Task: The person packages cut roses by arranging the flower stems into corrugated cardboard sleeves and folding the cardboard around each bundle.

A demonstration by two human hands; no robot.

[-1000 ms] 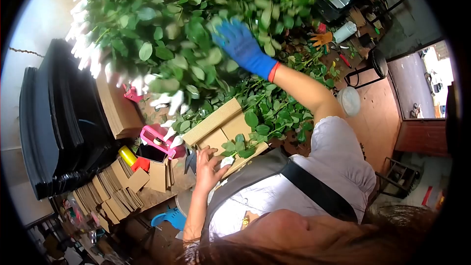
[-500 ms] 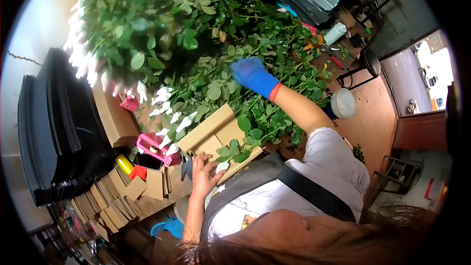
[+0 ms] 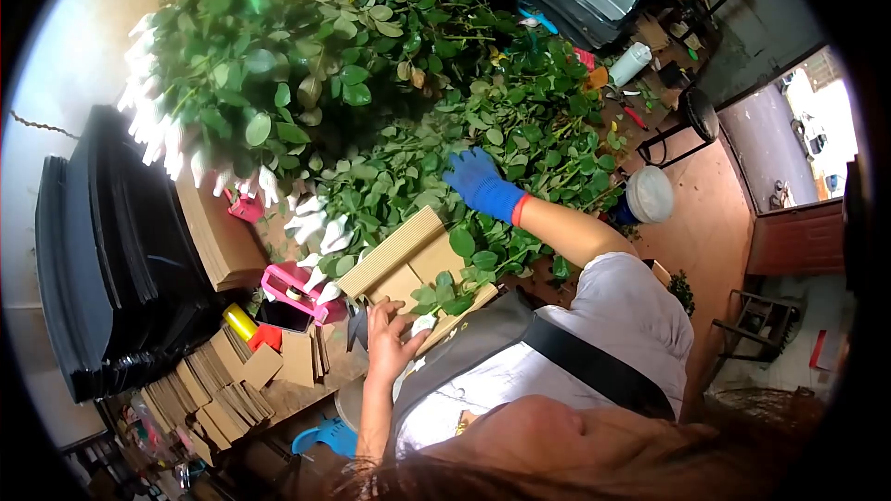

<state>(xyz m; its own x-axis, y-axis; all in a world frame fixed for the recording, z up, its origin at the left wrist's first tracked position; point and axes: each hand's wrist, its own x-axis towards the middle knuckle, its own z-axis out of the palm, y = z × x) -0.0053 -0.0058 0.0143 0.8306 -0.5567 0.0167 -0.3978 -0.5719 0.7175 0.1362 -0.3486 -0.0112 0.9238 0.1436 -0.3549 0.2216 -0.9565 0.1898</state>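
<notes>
My left hand [image 3: 384, 341], bare, rests at the lower edge of a folded corrugated cardboard piece [image 3: 394, 258]. Between its thumb and curled fingers sits the white-covered head of a leafy rose [image 3: 424, 324], whose leaves lie over the cardboard. A dark pointed thing [image 3: 356, 327] is just left of the fingers; I cannot make out its kind. My right hand [image 3: 484, 187], in a blue knitted glove with a red cuff, reaches over a heap of leafy rose stems [image 3: 548, 121]. Its fingers are apart on the leaves, with no stem visible in them.
A big rose bundle with white-covered heads [image 3: 162, 134] fills the back left. Black sheets [image 3: 121, 260] stand at left, above stacked cardboard pieces [image 3: 209, 376]. A pink tool [image 3: 302, 292] lies near the cardboard. At right are a white bucket [image 3: 649, 195] and a stool [image 3: 696, 116].
My gloved right hand has come down the heap, nearer to me, and its fingers have spread from a more closed shape. My left hand stays beside the rose at the cardboard.
</notes>
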